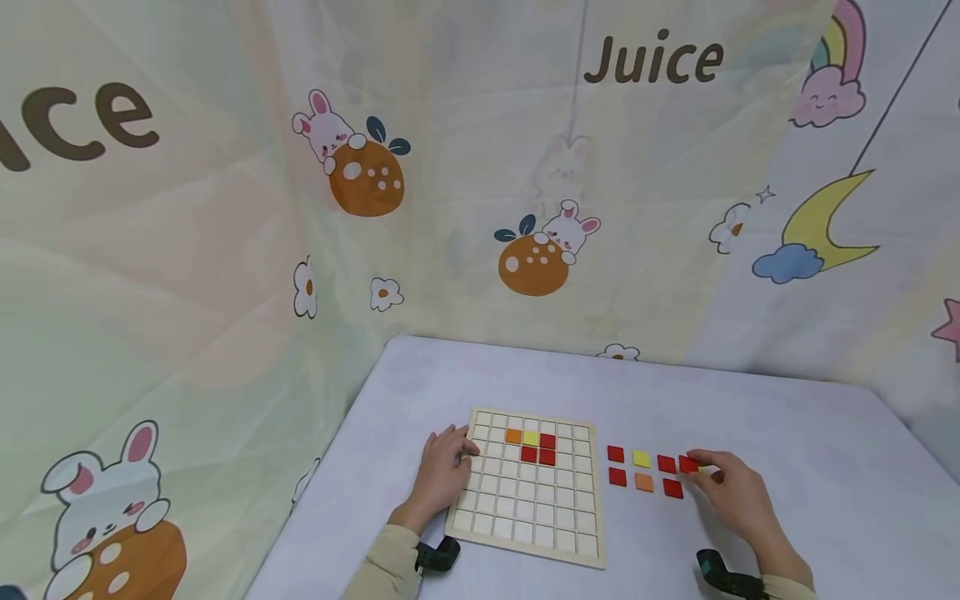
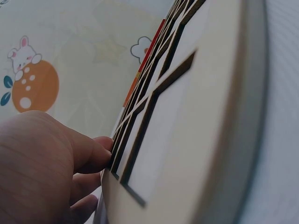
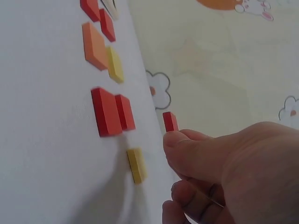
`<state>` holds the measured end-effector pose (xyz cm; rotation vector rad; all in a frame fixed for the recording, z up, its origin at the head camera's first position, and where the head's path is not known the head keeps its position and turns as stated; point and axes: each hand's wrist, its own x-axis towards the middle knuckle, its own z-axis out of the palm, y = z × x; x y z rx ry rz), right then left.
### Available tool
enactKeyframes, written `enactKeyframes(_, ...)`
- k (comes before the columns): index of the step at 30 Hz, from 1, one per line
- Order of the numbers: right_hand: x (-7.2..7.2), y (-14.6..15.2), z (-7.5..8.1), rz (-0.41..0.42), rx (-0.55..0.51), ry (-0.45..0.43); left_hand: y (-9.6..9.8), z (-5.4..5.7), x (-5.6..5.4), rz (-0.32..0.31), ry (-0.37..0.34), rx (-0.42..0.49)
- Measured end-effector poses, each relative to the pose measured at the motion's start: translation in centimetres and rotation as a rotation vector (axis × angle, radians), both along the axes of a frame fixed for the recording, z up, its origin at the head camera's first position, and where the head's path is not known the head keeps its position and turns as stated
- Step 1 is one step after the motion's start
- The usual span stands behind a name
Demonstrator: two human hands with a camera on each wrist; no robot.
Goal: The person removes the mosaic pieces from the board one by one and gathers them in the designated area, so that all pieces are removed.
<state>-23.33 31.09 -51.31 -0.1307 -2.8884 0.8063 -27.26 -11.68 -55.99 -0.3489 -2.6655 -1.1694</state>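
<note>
A wooden grid board (image 1: 525, 557) lies on the table, with an orange tile (image 1: 513, 436), a yellow tile (image 1: 531, 438) and several red tiles set in its upper squares. My left hand (image 1: 444, 467) rests at the board's left edge; in the left wrist view the thumb and fingertips touch the frame. To the right, my right hand (image 1: 738, 496) pinches a red tile (image 3: 169, 121) between thumb and fingers, raised off the table. Below it lies a loose yellow tile (image 3: 136, 166), partly hidden by the hand in the head view.
Between the board and my right hand lie loose tiles in two rows: several red ones, one yellow (image 1: 641, 458) and one orange (image 1: 644, 482). The white-covered table (image 1: 480, 367) meets a printed cloth backdrop (image 1: 450, 250) at the back and left.
</note>
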Motion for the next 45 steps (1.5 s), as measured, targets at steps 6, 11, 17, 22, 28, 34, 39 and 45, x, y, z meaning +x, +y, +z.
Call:
enactKeyframes(6, -0.1, 1.3, 0.1, -0.021, 0.0, -0.046, 0.0, 0.1, -0.1, 0.002, 0.001, -0.003)
enactKeyframes(11, -0.2, 1.9, -0.1, -0.038, -0.021, -0.109, 0.1, 0.2, 0.0, 0.001, -0.003, -0.004)
enactKeyframes(17, -0.3, 2.2, -0.4, -0.056, -0.049, -0.185, 0.0, 0.1, 0.0, 0.004, 0.001, -0.009)
enactKeyframes(22, -0.2, 2.2, -0.5, -0.052, -0.06, -0.208, -0.1, 0.0, -0.1, 0.003, 0.001, -0.008)
enactKeyframes(28, -0.1, 2.3, -0.6, -0.041, -0.064, -0.234, 0.0, 0.1, -0.1, 0.005, -0.002, -0.008)
enactKeyframes(34, -0.1, 2.4, -0.6, -0.012, -0.057, -0.258, 0.0, 0.0, -0.1, 0.006, -0.006, -0.016)
enactKeyframes(39, 0.1, 2.5, -0.5, -0.004, -0.045, -0.256, 0.0, 0.0, -0.1, 0.002, -0.007, -0.008)
enactKeyframes(45, 0.1, 2.5, -0.6, 0.004, -0.046, -0.259, 0.0, 0.0, -0.1, -0.003, -0.008, -0.002)
